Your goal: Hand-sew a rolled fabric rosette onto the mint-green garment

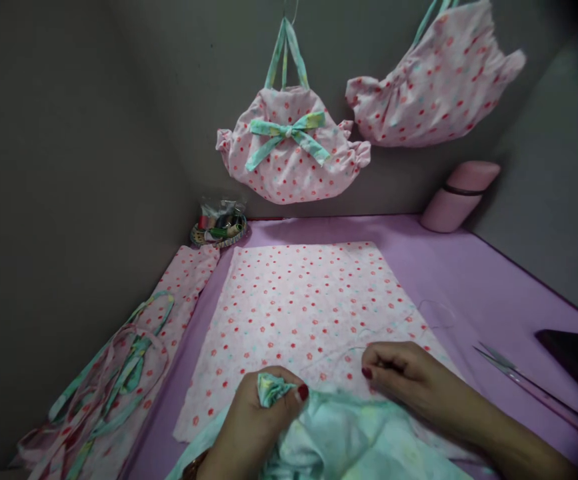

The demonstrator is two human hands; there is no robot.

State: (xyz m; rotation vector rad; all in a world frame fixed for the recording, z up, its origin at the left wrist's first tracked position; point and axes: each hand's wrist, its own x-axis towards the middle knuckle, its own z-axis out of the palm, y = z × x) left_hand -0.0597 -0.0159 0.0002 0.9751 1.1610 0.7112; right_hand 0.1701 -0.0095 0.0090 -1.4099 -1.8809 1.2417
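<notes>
My left hand is closed on a mint-green cloth with pale yellow patches. A gathered bunch of this cloth pokes up between its thumb and fingers, and the rest spreads at the bottom of the view. To the right, my right hand is pinched shut just above the cloth. A thin pale sewing thread runs between the two hands and meets the right fingertips. Whether a needle sits in that pinch is hidden. Under both hands lies a pink dotted fabric piece, flat on the purple tabletop.
Scissors and a dark flat object lie at right. A pink bottle stands behind. Back left is a thread basket; fabric strips lie at left. Two pink dotted bags hang above.
</notes>
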